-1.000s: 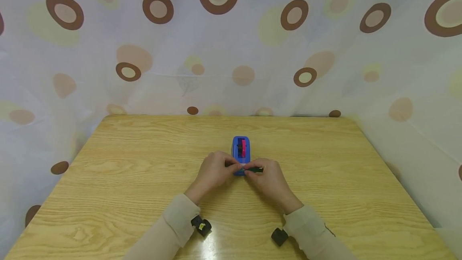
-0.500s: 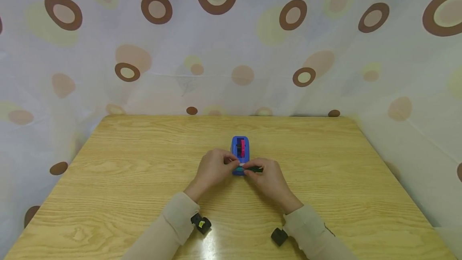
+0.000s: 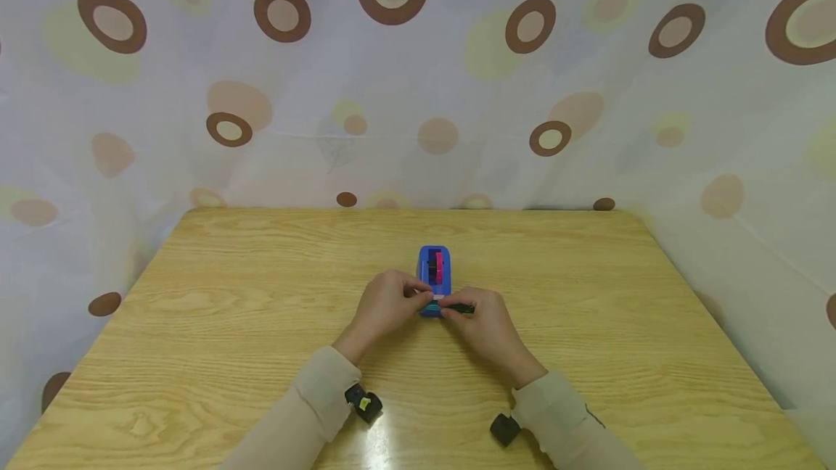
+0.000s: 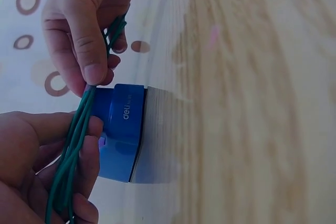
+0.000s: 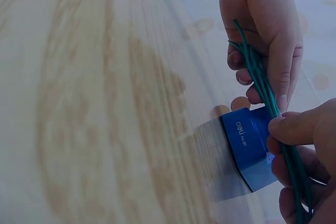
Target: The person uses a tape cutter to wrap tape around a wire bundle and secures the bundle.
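Just in front of a blue tape dispenser (image 3: 445, 278), a bundle of thin green cords (image 4: 79, 135) stretches between both hands. My left hand (image 3: 390, 304) holds the bundle from the left, its fingers against the strands. From the right, my right hand (image 3: 485, 321) pinches the bundle between thumb and fingertips; loose cord ends stick out past its fingers. In the right wrist view the strands (image 5: 257, 74) run nearly straight from one hand to the other. A pink-cored roll (image 3: 440, 267) sits in the dispenser. The hands overlap the dispenser's near end.
The dispenser stands on a wood-grain table (image 3: 261, 252), around the middle. Behind the table hangs a pale curtain (image 3: 457, 78) with brown rings. Each wrist carries a small black camera, such as the left wrist camera (image 3: 363, 405).
The left hand has shifted slightly left, and more of the green bundle shows between the hands. The right hand and the dispenser stay almost where they were.
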Tool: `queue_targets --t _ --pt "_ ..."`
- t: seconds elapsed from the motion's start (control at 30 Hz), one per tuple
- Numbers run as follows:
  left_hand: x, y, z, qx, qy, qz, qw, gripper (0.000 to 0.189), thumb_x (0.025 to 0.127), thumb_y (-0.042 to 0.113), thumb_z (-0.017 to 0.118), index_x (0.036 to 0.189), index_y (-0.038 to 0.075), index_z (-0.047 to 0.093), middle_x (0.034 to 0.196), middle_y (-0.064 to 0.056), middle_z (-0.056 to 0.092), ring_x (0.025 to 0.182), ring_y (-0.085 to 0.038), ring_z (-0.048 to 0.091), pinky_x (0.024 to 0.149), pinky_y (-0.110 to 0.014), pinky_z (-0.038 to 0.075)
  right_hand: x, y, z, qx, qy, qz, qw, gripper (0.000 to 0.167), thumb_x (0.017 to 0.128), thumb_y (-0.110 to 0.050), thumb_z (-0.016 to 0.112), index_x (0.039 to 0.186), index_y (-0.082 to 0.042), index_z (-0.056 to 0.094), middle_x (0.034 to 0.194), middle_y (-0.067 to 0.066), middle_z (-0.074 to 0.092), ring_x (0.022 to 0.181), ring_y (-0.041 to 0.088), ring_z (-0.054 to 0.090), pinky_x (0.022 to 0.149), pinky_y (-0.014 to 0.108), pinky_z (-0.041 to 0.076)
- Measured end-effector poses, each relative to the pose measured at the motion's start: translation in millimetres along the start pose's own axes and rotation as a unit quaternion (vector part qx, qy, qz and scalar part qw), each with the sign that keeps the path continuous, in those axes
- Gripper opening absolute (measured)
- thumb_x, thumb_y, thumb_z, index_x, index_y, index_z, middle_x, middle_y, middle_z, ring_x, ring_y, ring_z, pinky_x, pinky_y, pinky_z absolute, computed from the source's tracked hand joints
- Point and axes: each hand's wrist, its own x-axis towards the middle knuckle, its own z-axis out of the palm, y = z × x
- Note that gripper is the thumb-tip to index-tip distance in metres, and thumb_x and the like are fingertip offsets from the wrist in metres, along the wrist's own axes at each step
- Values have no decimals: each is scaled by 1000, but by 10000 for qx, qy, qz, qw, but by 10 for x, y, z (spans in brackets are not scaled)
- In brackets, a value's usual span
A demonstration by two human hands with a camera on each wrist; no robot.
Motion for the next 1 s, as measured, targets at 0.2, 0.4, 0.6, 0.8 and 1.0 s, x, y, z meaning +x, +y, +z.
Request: queue_targets --t 0.2,0.4,0.6,0.8,1.0 --pt "4 -13 0 -102 -79 -24 9999 15 92 25 72 97 13 81 79 7 71 65 -7 56 57 -26 46 2 -10 1 -109 5 -50 9999 14 82 2 78 92 -8 80 89 -1 73 86 15 68 78 36 55" --pt "7 -30 5 -219 -166 -54 9996 15 92 25 72 95 14 81 84 7 74 72 -5 59 64 -27 49 2 1 4 -136 -26 -25 9999 14 82 2 78 91 -8 79 89 -1 72 87 15 68 79 36 55" --pt "10 -48 9 -305 -256 -93 9992 15 93 26 72 95 14 81 87 5 74 74 -6 60 66 -27 49 -5 12 10 -141 -104 -22 9998 13 82 2 78 91 -7 79 90 -1 73 88 17 68 80 38 55" --pt "9 -71 8 -510 -376 -273 9976 18 93 27 70 97 14 81 94 3 75 79 -7 60 69 -28 49 -46 -27 -16 -168 -133 -18 9998 13 83 1 77 91 -9 80 90 -4 73 88 14 68 81 37 54" --pt "15 -98 2 -543 -365 -221 9976 19 94 29 69 102 15 80 99 1 74 80 -9 60 69 -28 48 -41 -74 -51 71 -176 256 9995 13 85 0 76 93 -10 79 94 -3 74 93 14 68 84 37 54"
